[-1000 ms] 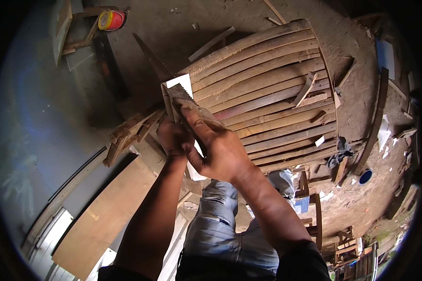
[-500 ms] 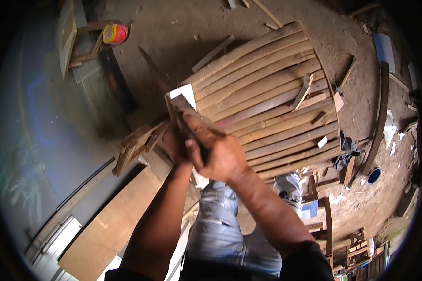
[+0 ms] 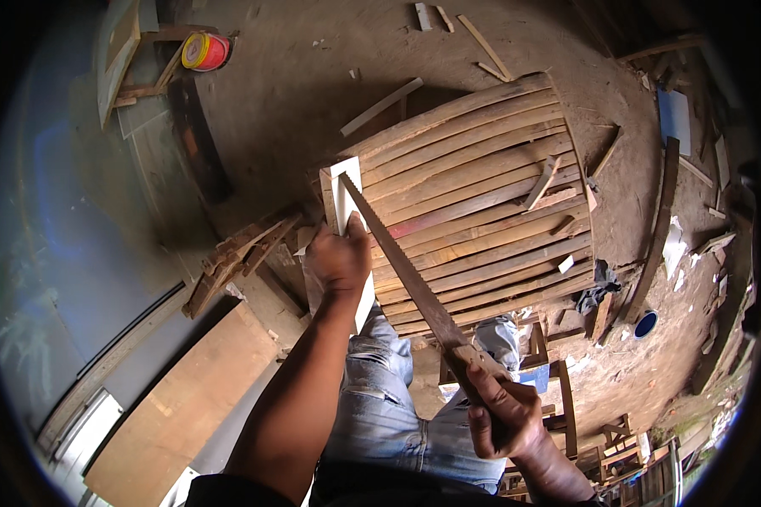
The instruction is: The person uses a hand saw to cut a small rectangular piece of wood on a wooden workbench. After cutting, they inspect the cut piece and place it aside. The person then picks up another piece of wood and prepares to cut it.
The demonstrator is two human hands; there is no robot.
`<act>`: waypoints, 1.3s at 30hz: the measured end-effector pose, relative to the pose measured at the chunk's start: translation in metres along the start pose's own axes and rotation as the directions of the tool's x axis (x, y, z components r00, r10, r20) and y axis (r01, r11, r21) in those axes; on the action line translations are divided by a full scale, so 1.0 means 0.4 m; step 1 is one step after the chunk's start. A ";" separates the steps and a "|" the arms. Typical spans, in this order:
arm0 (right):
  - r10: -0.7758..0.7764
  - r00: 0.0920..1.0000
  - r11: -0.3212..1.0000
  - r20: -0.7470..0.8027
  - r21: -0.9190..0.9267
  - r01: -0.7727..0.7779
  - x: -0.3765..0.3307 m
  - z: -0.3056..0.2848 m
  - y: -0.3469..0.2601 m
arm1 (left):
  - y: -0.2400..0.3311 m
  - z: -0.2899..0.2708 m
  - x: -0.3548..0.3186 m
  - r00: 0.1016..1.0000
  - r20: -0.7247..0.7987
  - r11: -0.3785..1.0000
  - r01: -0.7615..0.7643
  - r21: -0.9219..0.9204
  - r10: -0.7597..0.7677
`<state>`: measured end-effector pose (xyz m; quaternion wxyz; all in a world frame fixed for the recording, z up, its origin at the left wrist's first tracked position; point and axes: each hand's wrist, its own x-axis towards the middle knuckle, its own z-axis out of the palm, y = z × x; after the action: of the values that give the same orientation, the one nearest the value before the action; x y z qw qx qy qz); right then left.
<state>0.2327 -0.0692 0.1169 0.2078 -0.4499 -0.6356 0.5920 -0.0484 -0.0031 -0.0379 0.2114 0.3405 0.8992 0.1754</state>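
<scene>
My right hand (image 3: 506,414) is closed around the wooden handle of a handsaw (image 3: 414,283) low in the view. Its long toothed blade slants up and left, and the tip rests at the far end of a white board (image 3: 343,199). That board lies along the left end of a slatted wooden bench (image 3: 482,182). My left hand (image 3: 342,256) grips the board partway along, thumb on its top face; the fingers beneath are partly hidden and slightly blurred.
Wood offcuts (image 3: 543,184) lie on the slats. Beside the bench on the left are stacked wood pieces (image 3: 237,262) and a plywood sheet (image 3: 186,401). A red and yellow bucket (image 3: 206,52) stands at the far left. Scraps litter the dirt floor on the right.
My right hand has drawn the saw back, down and to the right, away from my left hand. More of the white board shows now. My left hand stays by the board.
</scene>
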 end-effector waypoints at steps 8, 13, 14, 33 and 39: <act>-0.116 0.978 0.992 -0.171 -0.057 0.108 0.441 0.221 0.076 | -0.010 -0.032 0.009 0.997 0.068 0.999 -0.041 0.003 0.040; -0.033 0.988 0.998 -0.153 0.041 0.040 0.202 0.158 0.048 | -0.012 -0.015 0.005 0.992 -0.038 0.968 -0.107 0.229 0.119; 0.047 0.991 0.996 -0.125 0.086 -0.036 0.132 0.129 0.037 | -0.011 -0.011 -0.001 0.992 -0.058 0.971 -0.097 0.218 0.112; 0.145 0.989 0.984 -0.039 0.114 -0.140 0.091 0.058 -0.003 | 0.030 -0.007 -0.011 0.992 -0.083 0.975 -0.074 0.209 0.093; 0.127 0.991 0.982 -0.043 0.146 -0.120 0.309 0.081 0.018 | 0.044 -0.011 -0.022 0.992 -0.084 0.954 -0.069 0.292 0.097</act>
<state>0.1464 0.0129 0.0701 0.2192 -0.4877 -0.5565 0.6359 -0.0352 0.0027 -0.0237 0.1078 0.3962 0.9093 0.0676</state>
